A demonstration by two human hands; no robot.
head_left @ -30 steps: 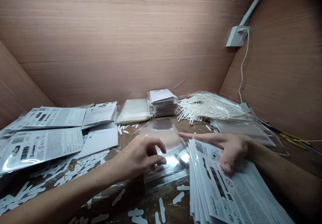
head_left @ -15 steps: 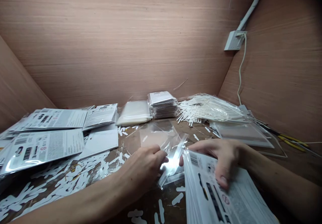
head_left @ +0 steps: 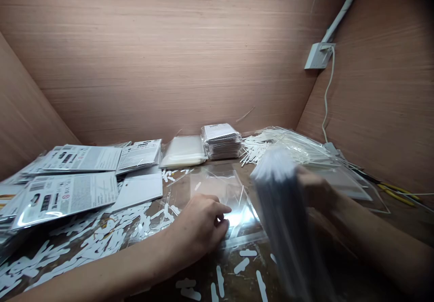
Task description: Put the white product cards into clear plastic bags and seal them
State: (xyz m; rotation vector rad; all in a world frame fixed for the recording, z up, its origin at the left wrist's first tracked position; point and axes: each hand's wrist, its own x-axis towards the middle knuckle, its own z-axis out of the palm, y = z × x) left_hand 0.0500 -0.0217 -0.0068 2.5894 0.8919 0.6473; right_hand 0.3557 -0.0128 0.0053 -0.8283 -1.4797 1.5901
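My left hand [head_left: 206,223] is at the left edge of a clear plastic bag [head_left: 246,236], which lies flat on the table and shines in the light. Its fingers are curled, with index finger and thumb close together at the film. In my right hand [head_left: 313,186] is a thick stack of printed cards [head_left: 288,220], tilted up edge-on. Motion blurs the stack, and it hides most of that hand's fingers. Small white hang tabs [head_left: 241,266] lie scattered in front of the bag.
Packed printed cards [head_left: 68,195] and many loose tabs [head_left: 91,252] cover the left. Along the back stand clear sleeves [head_left: 185,150], a wrapped card stack [head_left: 222,141] and a heap of white sticks [head_left: 257,146]. Yellow-handled pliers [head_left: 400,193] lie right, below a cable and socket box [head_left: 318,55].
My right hand has swung the card stack up from lying face-up to edge-on. The crumpled clear bag now lies flatter on the table, and my left hand's fingers have loosened slightly.
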